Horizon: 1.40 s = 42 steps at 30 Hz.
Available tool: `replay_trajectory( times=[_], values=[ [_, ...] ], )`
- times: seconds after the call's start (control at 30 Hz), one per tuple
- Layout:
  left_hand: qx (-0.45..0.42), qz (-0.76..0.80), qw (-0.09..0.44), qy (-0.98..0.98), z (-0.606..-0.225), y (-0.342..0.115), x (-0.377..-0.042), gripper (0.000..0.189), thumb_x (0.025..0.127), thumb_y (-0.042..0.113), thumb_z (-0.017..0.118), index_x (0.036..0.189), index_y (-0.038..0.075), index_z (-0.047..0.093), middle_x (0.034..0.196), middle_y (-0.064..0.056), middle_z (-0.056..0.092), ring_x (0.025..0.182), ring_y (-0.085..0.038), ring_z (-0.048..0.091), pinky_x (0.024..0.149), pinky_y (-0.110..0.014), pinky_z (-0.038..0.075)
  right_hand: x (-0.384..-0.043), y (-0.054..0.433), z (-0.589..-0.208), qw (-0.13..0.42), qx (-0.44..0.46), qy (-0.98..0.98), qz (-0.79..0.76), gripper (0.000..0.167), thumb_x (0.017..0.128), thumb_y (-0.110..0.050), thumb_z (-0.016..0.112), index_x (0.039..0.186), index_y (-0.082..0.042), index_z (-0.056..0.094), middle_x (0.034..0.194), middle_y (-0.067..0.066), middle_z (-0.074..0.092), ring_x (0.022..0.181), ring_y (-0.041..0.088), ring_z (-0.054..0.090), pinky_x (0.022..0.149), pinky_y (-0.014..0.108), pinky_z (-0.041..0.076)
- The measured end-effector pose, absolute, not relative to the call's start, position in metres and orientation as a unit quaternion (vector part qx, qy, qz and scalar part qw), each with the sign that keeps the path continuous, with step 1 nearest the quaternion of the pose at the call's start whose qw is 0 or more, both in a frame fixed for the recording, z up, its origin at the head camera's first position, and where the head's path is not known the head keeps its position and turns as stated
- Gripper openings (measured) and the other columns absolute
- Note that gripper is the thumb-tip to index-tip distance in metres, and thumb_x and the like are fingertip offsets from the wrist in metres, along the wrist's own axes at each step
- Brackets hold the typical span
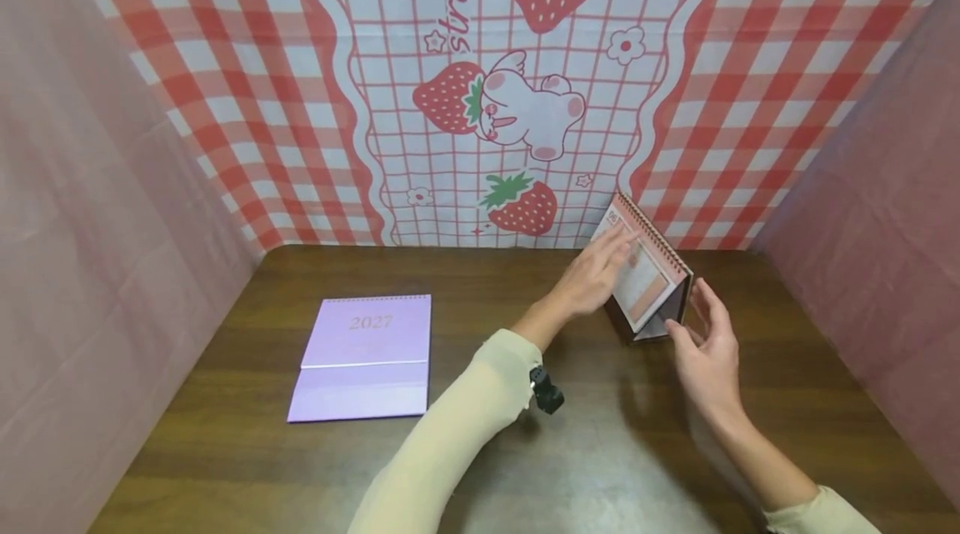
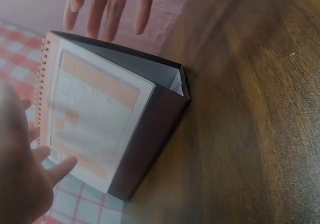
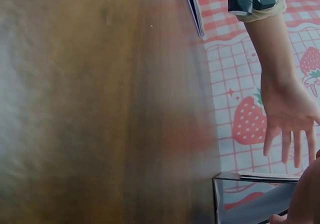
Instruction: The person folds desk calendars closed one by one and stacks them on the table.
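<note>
A desk calendar (image 1: 647,288) with a pink spiral-bound top and a page marked 06 stands like a tent at the back right of the table. My left hand (image 1: 595,274) reaches across its front page with fingers straight; in the left wrist view those fingers overlap the page near the spiral. Beside the calendar's open right end is my right hand (image 1: 708,359), thumb and fingers spread apart. The left wrist view shows the right hand's fingers (image 2: 116,11) extended just past the back panel, gripping nothing. Part of the right hand (image 3: 306,199) hides the calendar's end in the right wrist view.
A purple 2027 calendar (image 1: 367,351) lies on the left of the brown wooden table (image 1: 585,451). A strawberry-print checked cloth (image 1: 480,167) rises behind the table, and pink cloths hang at both sides. A small black device (image 1: 546,390) sits on the left wrist.
</note>
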State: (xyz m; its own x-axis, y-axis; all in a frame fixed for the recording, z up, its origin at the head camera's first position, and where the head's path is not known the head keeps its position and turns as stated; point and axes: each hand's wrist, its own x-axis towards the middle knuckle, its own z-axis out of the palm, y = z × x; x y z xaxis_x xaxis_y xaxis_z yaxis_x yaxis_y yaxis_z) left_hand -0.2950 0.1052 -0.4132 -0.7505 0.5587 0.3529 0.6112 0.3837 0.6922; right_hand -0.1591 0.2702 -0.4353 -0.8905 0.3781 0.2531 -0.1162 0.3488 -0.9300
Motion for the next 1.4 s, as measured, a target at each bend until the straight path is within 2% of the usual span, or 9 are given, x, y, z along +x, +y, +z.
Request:
replay_trajectory(
  times=[0.2,0.37,0.5,0.77,1.07,1.4],
  values=[
    [-0.383,-0.394,0.040,-0.835,-0.407,0.111,-0.295,0.054,0.124,0.036,0.028,0.174,0.024,0.045,0.191,-0.007,0.021,0.177,-0.030,0.029,0.141,-0.056,0.034,-0.155,0.272,-0.440,0.204,-0.091,-0.797,0.562,0.077,0.107,0.006,0.060,0.178,-0.006,0.031,0.181,0.025,0.039,0.168,0.040,0.040,0.109,-0.001,0.045],
    [-0.398,-0.383,0.042,-0.833,-0.406,0.119,-0.295,0.054,0.124,0.038,0.029,0.175,0.028,0.043,0.192,-0.006,0.018,0.177,-0.034,0.026,0.138,-0.064,0.035,-0.154,0.273,-0.441,0.201,-0.094,-0.799,0.558,0.076,0.107,0.004,0.060,0.177,-0.007,0.032,0.180,0.025,0.041,0.166,0.042,0.041,0.112,0.002,0.047],
    [-0.405,-0.372,0.035,-0.834,-0.406,0.124,-0.294,0.055,0.124,0.041,0.027,0.175,0.031,0.043,0.193,-0.001,0.014,0.179,-0.031,0.022,0.141,-0.062,0.032,-0.154,0.272,-0.441,0.200,-0.092,-0.800,0.558,0.075,0.107,0.003,0.061,0.177,-0.008,0.034,0.179,0.024,0.043,0.165,0.042,0.042,0.113,0.002,0.047],
    [-0.413,-0.352,0.036,-0.839,-0.403,0.125,-0.292,0.052,0.124,0.043,0.032,0.171,0.032,0.050,0.193,0.002,0.013,0.180,-0.030,0.017,0.144,-0.061,0.024,-0.155,0.270,-0.442,0.204,-0.086,-0.794,0.566,0.073,0.107,0.005,0.061,0.176,-0.008,0.037,0.175,0.024,0.048,0.161,0.040,0.046,0.103,-0.003,0.047],
    [-0.400,-0.352,0.031,-0.846,-0.398,0.129,-0.290,0.053,0.124,0.045,0.029,0.167,0.030,0.056,0.192,0.002,0.021,0.178,-0.024,0.025,0.141,-0.057,0.033,-0.158,0.272,-0.441,0.193,-0.107,-0.791,0.571,0.072,0.109,0.002,0.059,0.176,-0.012,0.037,0.176,0.021,0.049,0.161,0.036,0.047,0.104,-0.001,0.047],
    [-0.392,-0.347,0.030,-0.852,-0.396,0.130,-0.290,0.053,0.124,0.046,0.027,0.165,0.031,0.058,0.191,0.003,0.025,0.176,-0.022,0.029,0.141,-0.051,0.036,-0.160,0.272,-0.437,0.203,-0.113,-0.795,0.561,0.067,0.110,-0.001,0.059,0.174,-0.009,0.043,0.175,0.021,0.047,0.160,0.036,0.048,0.100,-0.004,0.045]
  ],
)
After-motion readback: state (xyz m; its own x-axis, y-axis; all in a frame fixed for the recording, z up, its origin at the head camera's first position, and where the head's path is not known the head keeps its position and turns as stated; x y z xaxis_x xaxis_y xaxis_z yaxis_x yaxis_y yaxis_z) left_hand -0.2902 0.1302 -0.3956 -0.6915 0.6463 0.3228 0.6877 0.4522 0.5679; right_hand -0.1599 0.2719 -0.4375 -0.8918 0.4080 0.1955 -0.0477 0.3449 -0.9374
